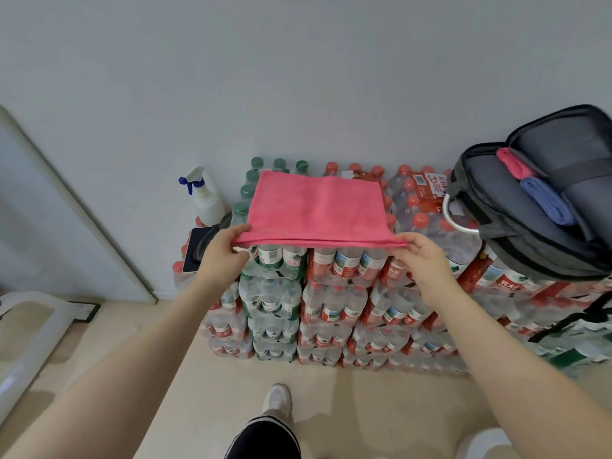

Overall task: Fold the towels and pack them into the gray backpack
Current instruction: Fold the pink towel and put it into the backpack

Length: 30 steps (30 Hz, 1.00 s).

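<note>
A pink towel point(316, 207), folded double, lies flat on top of stacked packs of water bottles point(331, 293). My left hand point(225, 248) pinches its near left corner and my right hand point(420, 253) pinches its near right corner. The gray backpack point(516, 223) lies open on the bottles at the right. Inside it sit a rolled pink towel point(512, 166) and a rolled blue towel point(546, 202), side by side.
A white spray bottle point(207, 197) stands at the left end of the bottle stack, beside a phone point(193, 248). A wall rises behind the stack. A white board leans at the far left. My shoe point(278, 400) is on the beige floor below.
</note>
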Available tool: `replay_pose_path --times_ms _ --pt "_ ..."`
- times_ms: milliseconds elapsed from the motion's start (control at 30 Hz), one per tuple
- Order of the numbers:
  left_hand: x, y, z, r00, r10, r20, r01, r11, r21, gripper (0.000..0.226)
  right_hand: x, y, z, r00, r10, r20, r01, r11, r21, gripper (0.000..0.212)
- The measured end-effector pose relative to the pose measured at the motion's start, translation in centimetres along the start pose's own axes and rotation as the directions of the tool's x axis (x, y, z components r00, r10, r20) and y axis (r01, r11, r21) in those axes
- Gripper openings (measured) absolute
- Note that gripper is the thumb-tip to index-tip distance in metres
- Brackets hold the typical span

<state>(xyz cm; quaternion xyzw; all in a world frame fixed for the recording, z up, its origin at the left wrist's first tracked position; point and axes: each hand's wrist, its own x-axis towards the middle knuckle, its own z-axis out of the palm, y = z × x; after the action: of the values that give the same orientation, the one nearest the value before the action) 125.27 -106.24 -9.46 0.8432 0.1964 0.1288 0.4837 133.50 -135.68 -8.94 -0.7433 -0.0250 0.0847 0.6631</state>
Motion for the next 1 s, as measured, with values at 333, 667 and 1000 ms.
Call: replay_pose_path --times_ms 333,667,1000 --pt "6.7 3.2 0.1 0.997 0.069 -0.045 -0.071 0.996 -0.057 0.011 6.4 -1.9 1.3 0.991 0.036 -0.129 -0.039 0.999 -0.020 0.018" --pt "17.4 4.6 2.2 0.994 -0.079 0.076 0.080 0.997 -0.020 0.016 17.7 -3.4 2.9 0.975 0.134 -0.177 -0.151 0.985 -0.082 0.021" --pt "23.4 2.9 3.7 0.974 0.130 0.183 -0.210 0.820 0.533 0.029 21.6 -2.4 3.9 0.986 0.107 -0.125 -0.155 0.867 -0.474 0.010"
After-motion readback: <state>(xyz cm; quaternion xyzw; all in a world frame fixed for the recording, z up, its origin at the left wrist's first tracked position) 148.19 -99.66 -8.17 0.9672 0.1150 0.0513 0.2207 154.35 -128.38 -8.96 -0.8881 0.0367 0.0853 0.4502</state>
